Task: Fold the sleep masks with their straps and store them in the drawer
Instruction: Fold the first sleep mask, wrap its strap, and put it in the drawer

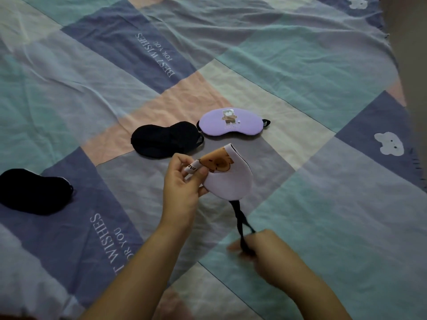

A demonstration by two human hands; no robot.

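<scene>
My left hand (pixel 182 185) grips a pale lilac sleep mask (pixel 227 179) with an orange cartoon print, folded in half and held above the bed. Its black strap (pixel 241 225) hangs down from the mask's lower edge and is stretched to my right hand (pixel 261 248), which pinches the strap's end. A purple sleep mask (pixel 231 123) with a bear print lies flat just beyond. To its left lies a black mask (pixel 165 139). A second black mask (pixel 34 195) rests at the far left. No drawer is in view.
Everything lies on a bedspread (pixel 323 181) of teal, blue, pink and cream patches with printed lettering and white bear shapes. The bed's right edge (pixel 406 112) runs down the right side, with a plain wall or floor beyond.
</scene>
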